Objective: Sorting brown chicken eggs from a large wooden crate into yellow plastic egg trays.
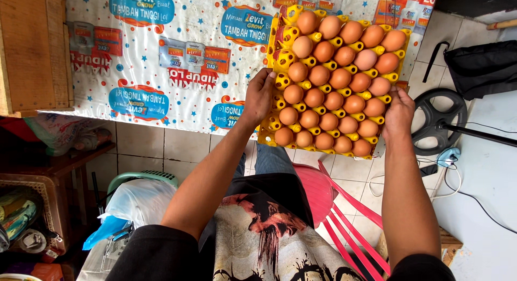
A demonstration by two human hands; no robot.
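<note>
With the left hand (259,95) and right hand (398,113) each clamping a side, the yellow egg tray (280,79) is overhanging the counter (177,49), so uneven grip is risking tipping brown eggs (334,81) onto the tiled floor (161,146).

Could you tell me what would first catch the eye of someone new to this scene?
First, the yellow egg tray, packed with brown eggs, at upper centre on a printed tablecloth. The left hand grips the tray's left edge and the right hand its right edge. Below, a pink plastic chair stands out against the pale tiled floor.
</note>
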